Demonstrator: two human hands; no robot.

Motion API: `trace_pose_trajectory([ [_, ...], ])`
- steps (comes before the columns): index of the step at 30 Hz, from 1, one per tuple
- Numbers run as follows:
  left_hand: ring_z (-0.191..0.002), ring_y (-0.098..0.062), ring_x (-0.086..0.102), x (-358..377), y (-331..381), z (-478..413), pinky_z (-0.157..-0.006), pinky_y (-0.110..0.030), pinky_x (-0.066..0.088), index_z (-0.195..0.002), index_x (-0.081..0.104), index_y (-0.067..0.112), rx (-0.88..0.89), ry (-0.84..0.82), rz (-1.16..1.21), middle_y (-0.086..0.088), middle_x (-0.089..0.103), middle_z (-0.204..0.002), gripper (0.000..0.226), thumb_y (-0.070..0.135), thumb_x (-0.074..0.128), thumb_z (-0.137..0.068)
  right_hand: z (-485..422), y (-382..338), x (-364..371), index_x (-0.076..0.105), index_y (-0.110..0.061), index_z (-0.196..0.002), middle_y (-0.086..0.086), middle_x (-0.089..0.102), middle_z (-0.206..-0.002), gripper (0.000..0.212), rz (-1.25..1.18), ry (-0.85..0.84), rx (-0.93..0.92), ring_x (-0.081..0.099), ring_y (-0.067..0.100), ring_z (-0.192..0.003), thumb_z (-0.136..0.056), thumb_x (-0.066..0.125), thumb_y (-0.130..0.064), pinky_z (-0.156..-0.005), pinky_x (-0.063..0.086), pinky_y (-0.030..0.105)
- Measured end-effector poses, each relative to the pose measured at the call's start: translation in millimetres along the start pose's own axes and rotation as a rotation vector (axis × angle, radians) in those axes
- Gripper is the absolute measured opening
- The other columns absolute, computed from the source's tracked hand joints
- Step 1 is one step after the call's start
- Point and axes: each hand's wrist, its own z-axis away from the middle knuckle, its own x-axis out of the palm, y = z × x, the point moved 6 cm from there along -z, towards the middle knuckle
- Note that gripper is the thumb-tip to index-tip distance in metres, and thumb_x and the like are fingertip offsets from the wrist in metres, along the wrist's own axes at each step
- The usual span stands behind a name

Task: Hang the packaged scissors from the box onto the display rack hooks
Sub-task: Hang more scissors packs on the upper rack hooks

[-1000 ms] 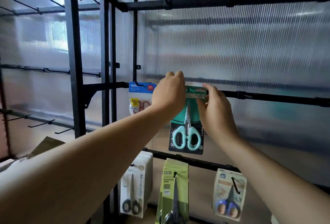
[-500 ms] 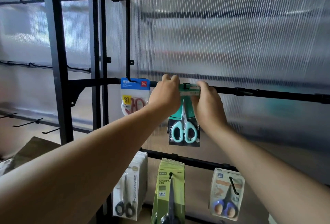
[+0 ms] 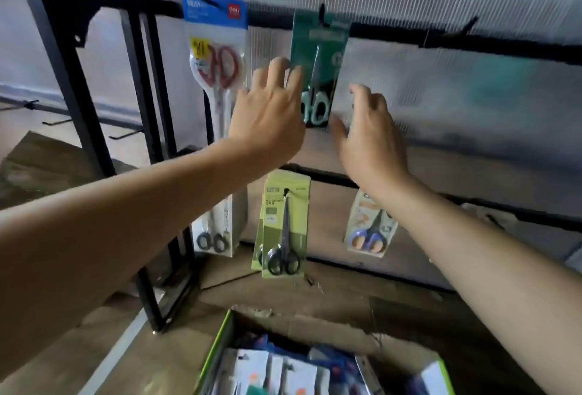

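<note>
Head view, close, facing rack (image 3: 519,49), tilted down over box (image 3: 216,347)

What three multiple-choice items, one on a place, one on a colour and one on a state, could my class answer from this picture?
1. Where does the dark green scissors pack hang?
A. on an upper-rail hook
B. on the lower rail
C. on the floor

2. What colour are the scissor handles in the blue-topped pack?
A. black
B. red
C. yellow

3. How are the left hand and the right hand?
A. both gripping the green pack
B. both curled into fists
C. both open, gripping nothing

Answers:
1 A: the pack's top sits on the upper-rail hook.
2 B: red loops show through the clear front.
3 C: the fingers of both hands are spread and curl round nothing.
</note>
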Motion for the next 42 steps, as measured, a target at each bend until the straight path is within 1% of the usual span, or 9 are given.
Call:
trace_pose_trajectory([
  [8, -0.124, -0.033, 0.037, 85.2, 24.7, 159.9, -0.094, -0.048, 0.041, -0.134, 0.039, 0.016, -0.018, -0.430, 0.042, -0.010, 0.035, -0.137, 0.049, 0.033, 0.053, -0.090, 172.2, 16.4, 75.3, 0.046, -0.016, -0.134, 0.009, 0.050, -0.125, 0.039, 0.053, -0.517, -0.072, 0.053, 0.030, -0.112, -0.098, 0.044, -0.031, -0.076, 0.050, 0.041],
  [12, -0.123, -0.032, 0.038, 116.3, 37.0, 221.2, -0.092, -0.044, 0.042, -0.135, 0.038, 0.015, 0.016, -0.613, 0.003, -0.010, 0.035, -0.136, 0.048, 0.032, 0.051, -0.093, 223.9, 27.6, 102.1, 0.052, -0.011, -0.122, 0.012, 0.053, -0.116, 0.033, -0.013, -0.655, -0.025, 0.055, 0.034, -0.107, -0.096, 0.047, -0.031, -0.081, 0.049, 0.047],
  [18, -0.120, -0.030, 0.040, 129.1, 28.1, 272.3, -0.089, -0.040, 0.043, -0.133, 0.037, 0.015, 0.017, -0.704, -0.058, -0.009, 0.036, -0.134, 0.048, 0.026, 0.054, -0.089, 280.8, 14.9, 111.7, 0.056, -0.020, -0.109, 0.002, 0.054, -0.111, 0.021, -0.093, -0.810, -0.049, 0.054, 0.028, -0.106, -0.097, 0.045, -0.034, -0.080, 0.049, 0.039],
  [24, -0.119, -0.029, 0.041, 130.6, 12.1, 316.2, -0.089, -0.039, 0.043, -0.134, 0.038, 0.015, 0.039, -0.788, -0.104, -0.008, 0.037, -0.134, 0.048, 0.029, 0.054, -0.091, 322.3, -3.5, 125.0, 0.056, -0.014, -0.120, 0.008, 0.049, -0.118, 0.048, -0.010, -1.073, -0.109, 0.048, 0.029, -0.117, -0.095, 0.048, -0.054, -0.084, 0.044, 0.040],
  [28, -0.117, -0.027, 0.042, 133.4, 11.6, 330.1, -0.086, -0.036, 0.044, -0.136, 0.035, 0.016, 0.108, -0.813, -0.147, -0.007, 0.036, -0.134, 0.048, 0.027, 0.051, -0.092, 342.1, 4.5, 130.6, 0.049, -0.014, -0.128, 0.007, 0.044, -0.126, 0.070, 0.077, -1.193, -0.143, 0.042, 0.028, -0.123, -0.082, 0.060, -0.065, -0.087, 0.042, 0.040],
  [31, -0.117, -0.026, 0.042, 135.0, 11.9, 333.2, -0.089, -0.035, 0.045, -0.136, 0.035, 0.015, 0.111, -0.802, -0.133, -0.007, 0.036, -0.135, 0.048, 0.024, 0.051, -0.092, 353.9, 9.6, 134.2, 0.042, -0.013, -0.128, 0.007, 0.040, -0.128, 0.074, 0.061, -1.211, -0.137, 0.043, 0.027, -0.120, -0.077, 0.070, -0.059, -0.081, 0.044, 0.041],
  [36, -0.118, -0.027, 0.042, 136.8, 7.6, 330.4, -0.089, -0.036, 0.044, -0.134, 0.037, 0.015, 0.073, -0.803, -0.101, -0.006, 0.039, -0.131, 0.045, 0.022, 0.051, -0.092, 345.7, 15.6, 142.4, 0.045, -0.018, -0.102, -0.001, 0.046, -0.107, 0.049, -0.183, -1.166, 0.090, 0.046, 0.021, -0.105, -0.073, 0.082, -0.032, -0.073, 0.037, 0.033],
  [39, -0.118, -0.027, 0.042, 137.9, 5.6, 327.6, -0.088, -0.036, 0.043, -0.134, 0.038, 0.016, 0.074, -0.800, -0.099, -0.005, 0.041, -0.130, 0.043, 0.021, 0.051, -0.093, 334.9, 15.6, 144.2, 0.043, -0.022, -0.095, -0.009, 0.055, -0.087, 0.040, -0.381, -1.141, 0.216, 0.058, 0.019, -0.087, -0.077, 0.079, -0.021, -0.071, 0.049, 0.038],
  [42, -0.116, -0.026, 0.044, 140.6, -2.6, 316.6, -0.086, -0.037, 0.043, -0.131, 0.045, 0.019, -0.002, -0.811, -0.020, -0.003, 0.050, -0.126, 0.035, 0.019, 0.049, -0.096, 319.4, 13.0, 141.4, 0.044, -0.028, -0.098, -0.005, 0.057, -0.087, 0.034, -0.565, -1.056, 0.289, 0.060, 0.023, -0.077, -0.085, 0.072, -0.013, -0.061, 0.049, 0.036],
])
